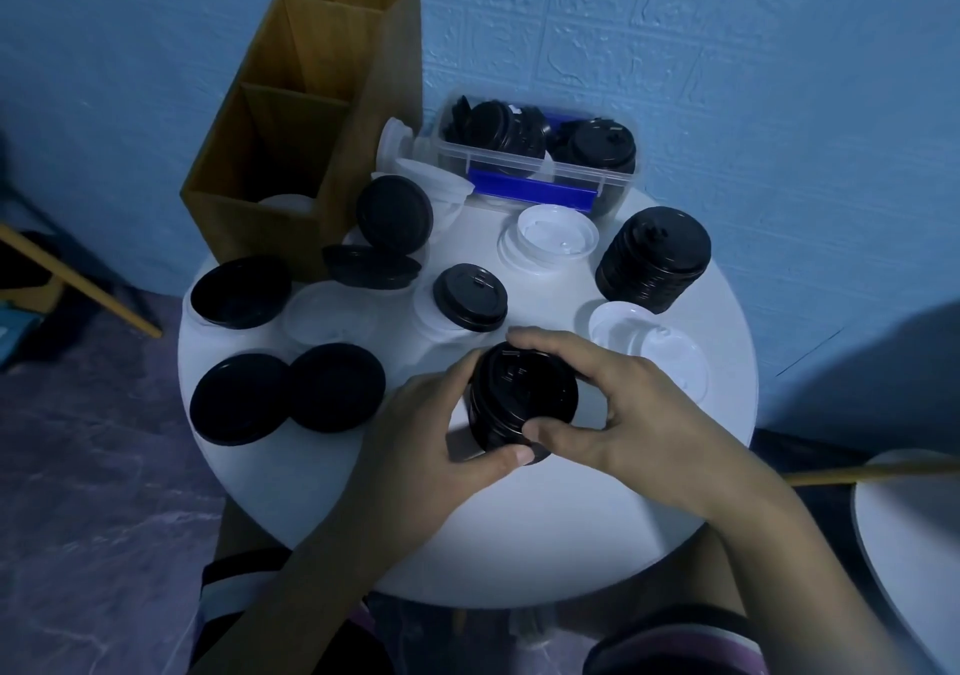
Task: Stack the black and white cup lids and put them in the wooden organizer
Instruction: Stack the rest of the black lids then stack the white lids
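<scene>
On the round white table (467, 544), left hand (415, 440) and right hand (613, 414) both clasp the black lid stack (522, 399); light, slippery plastic, best held by its rims.

You cannot read any words or numbers here. The nearest black lid stack (522, 399) has small raised marks on its top, but they are too dark and blurry to read. The blue strip (530, 191) on the clear box (621, 175) shows no writing you can make out.
</scene>
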Action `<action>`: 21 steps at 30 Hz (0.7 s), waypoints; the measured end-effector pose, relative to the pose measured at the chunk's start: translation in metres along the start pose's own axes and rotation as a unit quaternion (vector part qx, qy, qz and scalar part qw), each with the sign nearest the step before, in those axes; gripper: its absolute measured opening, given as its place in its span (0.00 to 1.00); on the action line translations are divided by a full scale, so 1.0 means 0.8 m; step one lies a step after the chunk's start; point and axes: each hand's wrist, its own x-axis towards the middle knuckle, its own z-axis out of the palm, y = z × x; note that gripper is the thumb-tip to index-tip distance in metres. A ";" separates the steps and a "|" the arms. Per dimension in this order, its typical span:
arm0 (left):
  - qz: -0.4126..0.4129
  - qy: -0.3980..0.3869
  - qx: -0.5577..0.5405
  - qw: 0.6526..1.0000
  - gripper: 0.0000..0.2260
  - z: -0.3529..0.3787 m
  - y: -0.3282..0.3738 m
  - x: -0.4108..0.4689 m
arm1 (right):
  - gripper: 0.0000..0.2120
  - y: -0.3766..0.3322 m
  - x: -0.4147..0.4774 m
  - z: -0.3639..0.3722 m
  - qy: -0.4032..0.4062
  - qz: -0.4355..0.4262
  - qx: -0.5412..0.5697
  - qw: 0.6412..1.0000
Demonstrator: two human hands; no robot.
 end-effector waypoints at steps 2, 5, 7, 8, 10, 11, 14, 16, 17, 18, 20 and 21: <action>0.002 0.002 -0.001 1.000 0.31 -0.001 0.002 0.000 | 0.33 0.001 0.002 0.002 0.004 0.002 -0.012 1.000; 0.005 -0.003 -0.001 1.000 0.31 -0.002 0.005 0.001 | 0.38 0.005 0.003 0.009 0.035 0.021 -0.030 0.999; 0.009 -0.003 -0.001 1.000 0.31 -0.003 0.007 0.001 | 0.39 0.007 0.002 0.015 0.057 0.030 -0.026 0.998; 0.010 -0.003 -0.001 1.000 0.30 -0.002 0.007 0.002 | 0.39 0.009 0.001 0.019 0.066 0.030 -0.021 0.997; 0.009 -0.003 -0.007 1.000 0.29 -0.001 0.008 0.002 | 0.39 0.011 -0.002 0.024 0.075 0.026 -0.007 0.997; 0.009 -0.002 -0.012 1.000 0.29 0.000 0.007 0.003 | 0.38 0.010 -0.003 0.025 0.073 0.025 -0.005 0.997; 0.008 0.001 -0.018 1.000 0.28 0.001 0.004 0.004 | 0.34 0.010 0.000 0.020 0.045 0.015 -0.004 0.999; 0.003 -0.006 -0.021 1.000 0.29 0.003 0.000 0.005 | 0.34 0.009 0.003 0.014 0.022 0.013 -0.008 1.000; 0.000 -0.011 -0.021 1.000 0.30 0.004 -0.002 0.005 | 0.35 0.009 0.004 0.012 0.010 0.015 -0.011 1.000; -0.004 -0.014 -0.019 1.000 0.30 0.004 -0.004 0.006 | 0.36 0.009 0.005 0.009 -0.002 0.017 -0.015 1.000; -0.008 -0.015 -0.022 1.000 0.30 0.005 -0.005 0.006 | 0.36 0.009 0.007 0.004 -0.024 0.018 -0.024 0.999; -0.007 -0.014 -0.023 1.000 0.30 0.005 -0.005 0.006 | 0.36 0.010 0.009 0.002 -0.032 0.016 -0.027 0.999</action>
